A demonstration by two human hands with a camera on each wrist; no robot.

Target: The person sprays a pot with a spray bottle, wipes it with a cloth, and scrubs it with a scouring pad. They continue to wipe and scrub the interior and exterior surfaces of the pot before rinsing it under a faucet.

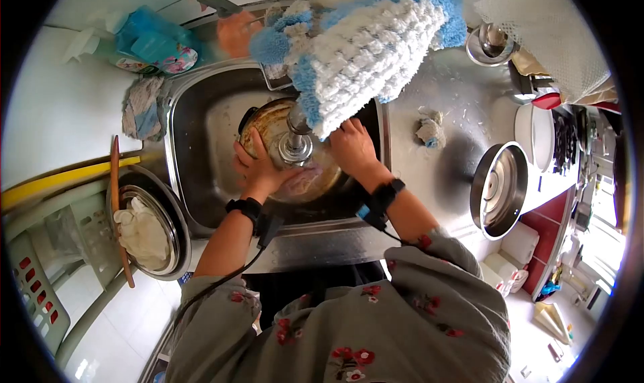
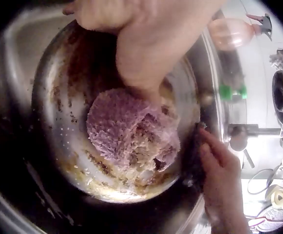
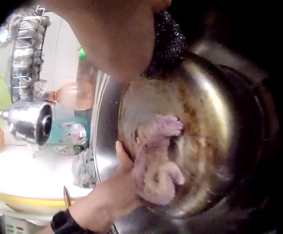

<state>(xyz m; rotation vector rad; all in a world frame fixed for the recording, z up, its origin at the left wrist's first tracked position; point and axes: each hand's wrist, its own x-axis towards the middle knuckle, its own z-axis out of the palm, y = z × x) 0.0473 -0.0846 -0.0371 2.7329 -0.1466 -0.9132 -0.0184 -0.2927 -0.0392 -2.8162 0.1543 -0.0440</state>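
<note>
A round metal pan (image 1: 305, 190) with brown burnt stains stands tilted in the sink, partly hidden behind the tap. My left hand (image 1: 265, 174) grips its left edge, fingers spread at the rim and thumb reaching across the pan. Close by that thumb lies a crumpled pinkish-purple cloth (image 2: 119, 126) on the stained metal. At the far right edge of the pan is my right hand (image 1: 352, 148), its fingers curled round a dark, glinting steel wool scrubber (image 3: 168, 41). That scrubber touches the rim in the right wrist view.
The tap (image 1: 295, 145) rises over the pan, with a blue-and-white fluffy towel (image 1: 376, 51) hanging above. Left of the sink (image 1: 178, 175) are a basin (image 1: 181, 249) with a rod across it and a grey rag (image 1: 143, 108). Another steel pan (image 1: 500, 190) stands on the right.
</note>
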